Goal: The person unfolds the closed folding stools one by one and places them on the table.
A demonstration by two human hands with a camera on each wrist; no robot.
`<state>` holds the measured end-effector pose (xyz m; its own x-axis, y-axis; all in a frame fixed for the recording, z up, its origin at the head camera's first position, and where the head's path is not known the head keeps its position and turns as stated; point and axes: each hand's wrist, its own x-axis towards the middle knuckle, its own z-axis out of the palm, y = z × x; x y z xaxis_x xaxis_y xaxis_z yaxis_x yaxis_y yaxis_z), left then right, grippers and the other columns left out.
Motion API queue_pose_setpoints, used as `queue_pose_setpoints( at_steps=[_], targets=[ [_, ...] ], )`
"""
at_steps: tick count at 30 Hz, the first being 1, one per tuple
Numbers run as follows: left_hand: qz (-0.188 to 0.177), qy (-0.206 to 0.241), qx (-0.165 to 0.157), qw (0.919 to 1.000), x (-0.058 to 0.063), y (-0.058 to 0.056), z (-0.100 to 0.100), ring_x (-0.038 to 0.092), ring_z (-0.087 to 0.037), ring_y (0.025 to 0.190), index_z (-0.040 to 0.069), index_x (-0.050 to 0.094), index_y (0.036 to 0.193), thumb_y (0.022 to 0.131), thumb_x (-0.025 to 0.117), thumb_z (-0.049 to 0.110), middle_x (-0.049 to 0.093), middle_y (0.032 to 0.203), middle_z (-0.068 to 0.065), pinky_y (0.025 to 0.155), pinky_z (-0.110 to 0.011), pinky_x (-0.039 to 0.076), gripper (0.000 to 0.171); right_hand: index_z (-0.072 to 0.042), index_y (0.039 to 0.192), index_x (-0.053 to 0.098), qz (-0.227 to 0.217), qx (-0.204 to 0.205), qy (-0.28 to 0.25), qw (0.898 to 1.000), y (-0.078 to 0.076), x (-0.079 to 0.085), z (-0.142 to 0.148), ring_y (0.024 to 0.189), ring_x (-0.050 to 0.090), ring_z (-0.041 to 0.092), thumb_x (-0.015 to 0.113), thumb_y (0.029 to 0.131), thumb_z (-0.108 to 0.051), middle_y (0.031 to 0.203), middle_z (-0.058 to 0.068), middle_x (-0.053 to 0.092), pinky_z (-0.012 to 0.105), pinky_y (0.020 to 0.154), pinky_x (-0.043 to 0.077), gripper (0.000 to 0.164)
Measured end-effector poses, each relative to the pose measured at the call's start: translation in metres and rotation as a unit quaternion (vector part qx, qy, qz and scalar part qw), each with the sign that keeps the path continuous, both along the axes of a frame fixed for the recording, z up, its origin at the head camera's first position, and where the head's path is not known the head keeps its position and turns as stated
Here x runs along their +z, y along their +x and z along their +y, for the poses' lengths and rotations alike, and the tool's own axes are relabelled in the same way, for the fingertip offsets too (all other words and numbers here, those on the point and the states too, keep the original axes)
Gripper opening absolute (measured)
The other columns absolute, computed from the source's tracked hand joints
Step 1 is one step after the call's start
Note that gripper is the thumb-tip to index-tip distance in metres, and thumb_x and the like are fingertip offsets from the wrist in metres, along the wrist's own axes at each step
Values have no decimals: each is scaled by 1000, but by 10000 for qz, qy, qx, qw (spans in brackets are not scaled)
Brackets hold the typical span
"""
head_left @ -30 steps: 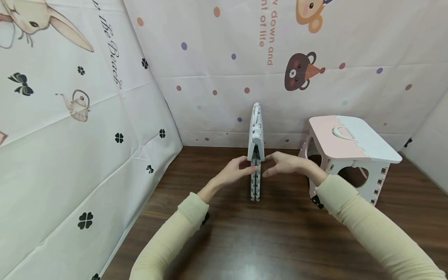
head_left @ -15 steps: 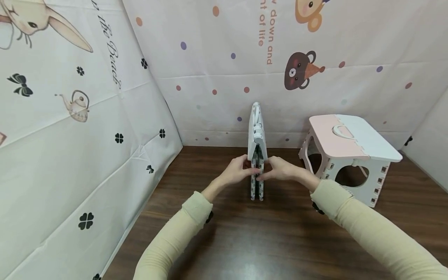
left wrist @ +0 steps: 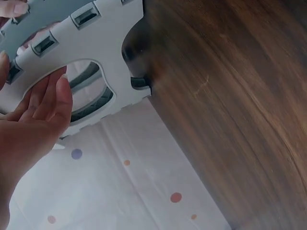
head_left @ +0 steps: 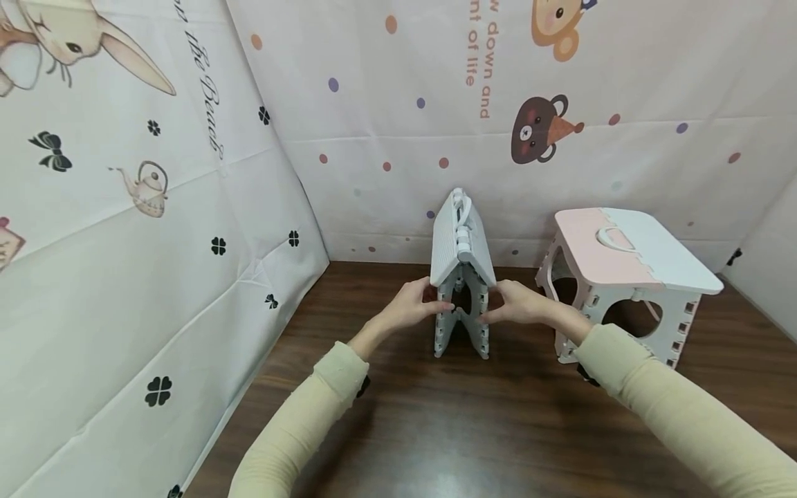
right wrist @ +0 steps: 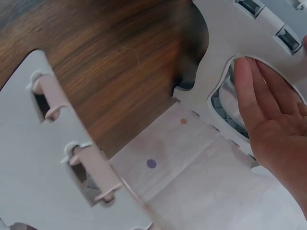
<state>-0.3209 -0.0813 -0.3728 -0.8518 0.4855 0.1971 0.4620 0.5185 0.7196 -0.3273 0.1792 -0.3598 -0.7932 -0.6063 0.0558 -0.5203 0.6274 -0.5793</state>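
A white folding stool (head_left: 445, 242) stands partly unfolded, its top peaked like a roof and its two leg panels spread apart at the bottom. From the left, my left hand (head_left: 411, 303) grips one panel, thumb across its front edge. My right hand (head_left: 521, 303) holds the opposite panel in the same way. In the left wrist view, the fingers of the left hand (left wrist: 38, 127) lie at the oval opening of the stool's leg panel (left wrist: 115, 43). Fingers of the right hand (right wrist: 276, 112) lie over the matching opening in the right wrist view; the thumb is mostly hidden there.
On the right stands a second, fully unfolded stool with a pink and white top (head_left: 623, 252), close to my right forearm. Beneath everything is a dark wooden surface (head_left: 398, 429). Printed cloth walls rise at the back (head_left: 373, 90) and left (head_left: 180, 290).
My right hand has come onto the right leg panel. Both hands have moved apart, and the stool has gone from nearly flat to a tent shape with its panels spread.
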Motion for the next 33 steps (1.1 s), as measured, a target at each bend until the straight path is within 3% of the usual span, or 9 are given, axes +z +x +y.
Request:
queue_pose_setpoints(
  at_steps=[6,20,23,27,30,33],
  targets=[
    [87,-99,60,9999,1,0,-9,65,-11,84,9,52,135,89,69,29,71,101,-5,70,-25,51,53,9,137,45,88,-50,108,9999,-1,-2,7,122,55,39,74,83,-34,132,26,57,55,99,44,74],
    [134,-192,-11,9997,2,-5,-23,65,-15,90,8,50,137,92,67,24,70,107,-6,75,-26,52,51,13,137,42,216,-162,188,9995,1,-2,24,124,51,45,71,86,-34,135,32,51,56,98,44,75],
    [125,-186,23,9997,1,-4,-26,66,-17,92,9,49,139,92,66,24,70,111,-7,78,-28,52,52,14,138,38,-57,-121,94,9999,3,-1,27,104,66,33,71,87,-32,136,35,48,48,90,51,76],
    [194,-222,198,9994,0,-5,-30,63,-14,105,9,49,139,92,67,26,66,124,-5,89,-32,51,53,13,142,31,-563,-64,-172,9982,3,1,30,82,72,24,70,88,-26,140,37,41,38,75,57,77],
    [125,-199,232,9995,0,-7,-30,61,-14,111,10,48,140,92,67,28,63,129,-4,94,-36,50,55,11,142,33,-296,-95,-72,9995,2,1,32,103,67,37,71,88,-28,139,35,45,46,84,54,77],
    [-212,-428,57,9988,5,-7,-33,60,-20,117,8,44,143,92,65,33,61,132,-8,96,-39,49,60,11,143,34,38,-158,230,9996,5,6,33,122,53,46,72,87,-28,139,33,46,56,97,45,78]
  ],
)
